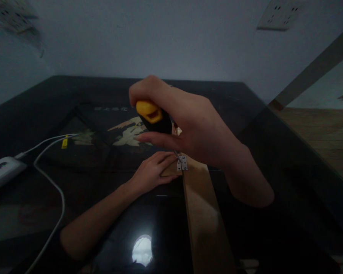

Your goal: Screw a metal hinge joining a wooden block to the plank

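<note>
My right hand (188,121) is wrapped round the yellow and black handle of a screwdriver (152,114), raised above the wood. The screwdriver's shaft is mostly hidden behind the hand, and its tip shows near a small metal hinge (182,162). That hinge lies across the seam between a long wooden board (202,205) and a smaller wooden piece (171,169) to its left. My left hand (151,171) lies over the smaller piece, its fingers reaching to the hinge's left edge. Whether those fingers pinch something small by the hinge is too dim to tell.
A glossy black table (111,213) carries the work. At the left are a white power strip (5,171) and a white cable (61,194), with a yellow tag (64,142) on a cable. Wall sockets (280,15) are at upper right. Wooden floor (326,133) shows beyond the table.
</note>
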`<control>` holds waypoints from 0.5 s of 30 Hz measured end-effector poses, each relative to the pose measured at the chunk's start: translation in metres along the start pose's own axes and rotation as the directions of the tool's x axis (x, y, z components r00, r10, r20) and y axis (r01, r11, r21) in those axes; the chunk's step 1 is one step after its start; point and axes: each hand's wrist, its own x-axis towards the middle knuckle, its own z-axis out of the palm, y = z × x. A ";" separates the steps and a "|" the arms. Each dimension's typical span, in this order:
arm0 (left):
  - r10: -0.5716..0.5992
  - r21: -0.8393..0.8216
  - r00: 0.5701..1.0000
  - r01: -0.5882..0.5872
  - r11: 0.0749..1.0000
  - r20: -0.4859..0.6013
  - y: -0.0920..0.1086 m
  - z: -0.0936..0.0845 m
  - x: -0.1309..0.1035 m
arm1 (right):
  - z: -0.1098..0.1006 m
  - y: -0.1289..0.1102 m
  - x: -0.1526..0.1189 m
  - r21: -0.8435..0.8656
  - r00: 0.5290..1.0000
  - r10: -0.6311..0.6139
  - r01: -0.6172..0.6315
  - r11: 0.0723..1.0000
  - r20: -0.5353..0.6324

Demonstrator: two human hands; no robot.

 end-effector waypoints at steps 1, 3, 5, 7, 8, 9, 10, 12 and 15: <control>0.004 -0.004 1.000 -0.004 1.000 0.001 0.000 0.000 0.000 | 0.000 0.000 0.000 -0.044 1.000 -0.008 0.008 0.999 -0.001; 0.016 -0.011 1.000 -0.016 1.000 -0.004 -0.001 0.000 0.000 | 0.001 0.002 0.000 -0.103 1.000 -0.014 0.013 0.995 -0.008; 0.027 -0.021 1.000 -0.027 0.999 -0.012 -0.001 0.001 0.000 | 0.000 0.003 0.001 -0.071 1.000 -0.007 0.007 0.997 -0.005; 0.038 -0.028 0.999 -0.039 0.999 -0.023 -0.001 0.001 0.000 | -0.001 0.005 0.001 -0.019 1.000 -0.021 0.021 1.000 0.011; 0.043 -0.029 0.999 -0.044 0.999 -0.027 -0.002 0.002 0.000 | -0.002 0.005 0.001 -0.002 0.999 -0.038 0.038 0.999 0.014; 0.049 -0.025 0.998 -0.050 0.998 -0.032 -0.002 0.002 0.000 | -0.003 0.005 0.001 0.005 0.998 -0.053 0.053 0.999 0.017; 0.052 -0.018 0.998 -0.053 0.998 -0.038 -0.002 0.002 0.000 | -0.005 0.006 0.000 0.012 0.997 -0.071 0.071 0.997 0.014; 0.054 -0.007 0.997 -0.055 0.998 -0.045 -0.002 0.003 0.000 | -0.010 0.005 -0.003 0.035 0.995 -0.103 0.103 0.994 0.010; 0.047 -0.010 0.998 -0.047 0.999 -0.035 -0.002 0.002 -0.001 | -0.019 0.006 -0.008 0.086 0.992 -0.115 0.112 0.990 0.041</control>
